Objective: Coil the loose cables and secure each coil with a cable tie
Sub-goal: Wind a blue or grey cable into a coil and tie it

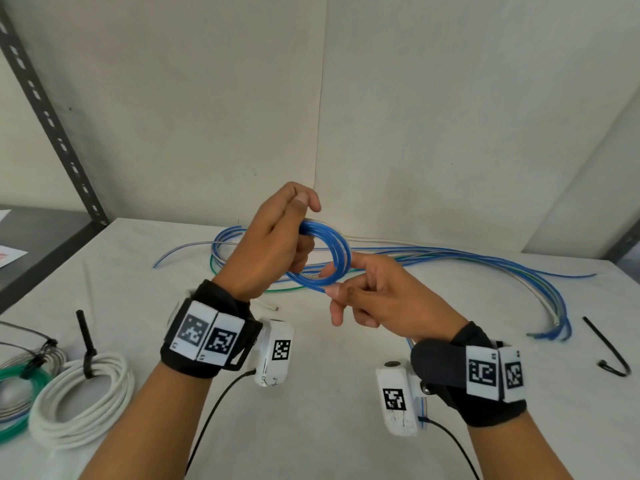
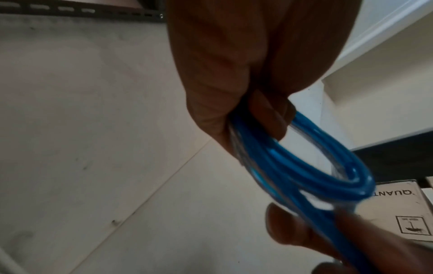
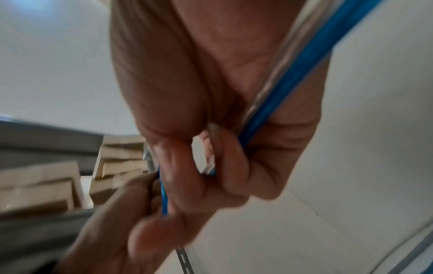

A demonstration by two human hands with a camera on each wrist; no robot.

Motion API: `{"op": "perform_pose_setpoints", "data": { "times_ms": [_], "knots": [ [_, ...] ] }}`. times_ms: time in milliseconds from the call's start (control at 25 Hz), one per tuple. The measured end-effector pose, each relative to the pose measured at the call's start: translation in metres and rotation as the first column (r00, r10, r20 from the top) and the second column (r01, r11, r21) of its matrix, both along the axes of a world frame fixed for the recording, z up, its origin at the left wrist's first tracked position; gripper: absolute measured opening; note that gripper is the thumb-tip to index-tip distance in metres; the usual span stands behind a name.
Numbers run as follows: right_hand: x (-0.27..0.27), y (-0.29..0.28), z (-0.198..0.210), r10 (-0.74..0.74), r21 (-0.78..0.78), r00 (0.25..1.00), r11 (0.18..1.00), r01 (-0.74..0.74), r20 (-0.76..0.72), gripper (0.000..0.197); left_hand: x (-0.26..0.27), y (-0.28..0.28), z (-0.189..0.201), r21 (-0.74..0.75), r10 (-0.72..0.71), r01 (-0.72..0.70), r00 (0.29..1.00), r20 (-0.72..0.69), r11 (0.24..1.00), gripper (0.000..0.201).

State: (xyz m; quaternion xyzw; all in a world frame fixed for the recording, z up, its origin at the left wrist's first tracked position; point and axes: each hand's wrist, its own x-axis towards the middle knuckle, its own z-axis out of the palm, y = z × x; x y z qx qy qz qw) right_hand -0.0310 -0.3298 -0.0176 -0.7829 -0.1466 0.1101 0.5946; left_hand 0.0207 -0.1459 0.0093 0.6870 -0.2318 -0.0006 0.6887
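Note:
A blue cable coil (image 1: 325,258) of several turns is held up above the white table (image 1: 346,375). My left hand (image 1: 277,244) grips the coil's upper left part, thumb on top; the left wrist view shows the coil (image 2: 304,166) under the curled fingers (image 2: 264,115). My right hand (image 1: 367,296) pinches the coil's lower right strand, and the blue cable (image 3: 281,89) runs across its palm in the right wrist view. Loose blue, green and white cables (image 1: 485,265) lie behind. A black cable tie (image 1: 606,344) lies at the right.
At the left lie a tied white coil (image 1: 83,400) with a black tie standing up, a green coil (image 1: 17,379) and a grey coil (image 1: 20,341). A perforated metal upright (image 1: 45,112) rises at the left. Cardboard boxes (image 3: 46,185) show in the right wrist view.

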Motion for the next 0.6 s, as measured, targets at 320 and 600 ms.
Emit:
{"op": "perform_pose_setpoints", "data": {
  "times_ms": [320, 600],
  "knots": [
    [0.004, 0.004, -0.002, -0.137, -0.033, 0.979, 0.989, 0.143, 0.150, 0.031, 0.004, -0.012, -0.011, 0.090, 0.132, -0.145, 0.982, 0.138, 0.985, 0.022],
    [0.005, -0.007, 0.001, -0.346, 0.219, 0.933, 0.923, 0.318, 0.103, 0.036, 0.003, -0.009, -0.006, -0.130, -0.070, 0.057, 0.993, -0.094, 0.990, 0.044]
  ]
}}
